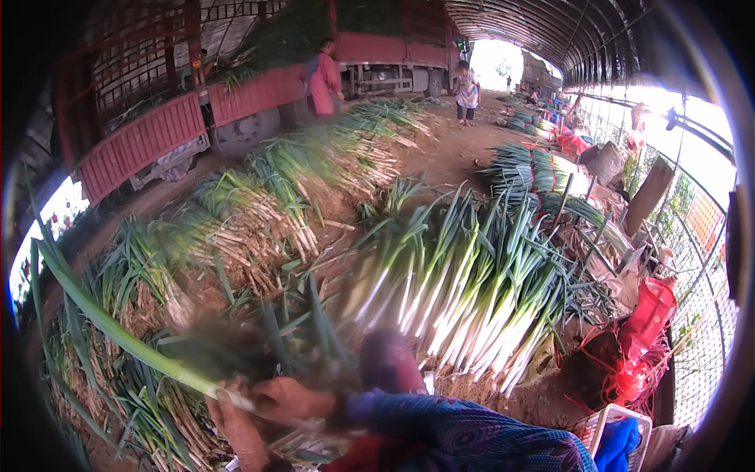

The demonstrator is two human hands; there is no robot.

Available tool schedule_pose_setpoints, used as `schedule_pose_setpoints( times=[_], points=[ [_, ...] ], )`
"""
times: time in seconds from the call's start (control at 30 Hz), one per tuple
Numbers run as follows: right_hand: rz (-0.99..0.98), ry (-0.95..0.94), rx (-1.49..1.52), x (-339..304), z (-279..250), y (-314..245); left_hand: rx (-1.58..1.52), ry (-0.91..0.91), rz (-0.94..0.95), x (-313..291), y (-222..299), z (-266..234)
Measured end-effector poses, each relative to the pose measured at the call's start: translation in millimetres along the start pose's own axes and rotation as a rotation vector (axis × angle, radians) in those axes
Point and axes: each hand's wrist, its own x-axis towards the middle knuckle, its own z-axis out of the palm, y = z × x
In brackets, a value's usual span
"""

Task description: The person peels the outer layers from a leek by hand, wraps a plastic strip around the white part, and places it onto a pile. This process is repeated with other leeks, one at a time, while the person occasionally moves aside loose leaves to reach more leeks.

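My right hand [289, 398], coming out of a blue patterned sleeve [456, 436], grips the white lower end of a long green onion [134, 346]. Its leaves run up toward the left rim. My left hand [234, 431] sits just below and touches the same stalk; its grip is blurred. In front of my hands lies a row of cleaned green onions [464, 291] with their white stems pointing at me. Heaps of unpeeled green onions [259, 228] with earthy roots stretch off to the left and the back.
A red truck [157, 134] loaded with greens stands at the back left, with a person in pink [322, 79] beside it. Another person [466, 90] walks on the dirt lane. A red jug [649, 315], red string and a white basket [621, 436] sit at right by a wire fence.
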Motion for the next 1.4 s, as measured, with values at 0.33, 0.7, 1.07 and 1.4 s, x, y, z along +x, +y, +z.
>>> schedule_pose_setpoints(
  times=[0.33, 0.7, 1.07, 1.4],
  points=[
    [-0.143, -0.08, 0.122, 12.6, -17.1, 4.9, 0.187, 0.02, -0.207, -14.6, 17.9, 11.7],
    [-0.059, -0.258, -0.021, 11.4, -23.0, -16.0, -0.078, 0.051, 0.088, -5.4, -21.1, -6.1],
    [-0.236, -0.108, -0.121, 14.9, 8.0, -15.1, -0.122, 0.182, 0.035, -16.6, -0.4, -8.8],
    [-0.011, -0.207, 0.122, 10.3, 11.7, -9.6, -0.101, 0.23, 0.117, -13.1, 8.6, -12.7]
  ],
)
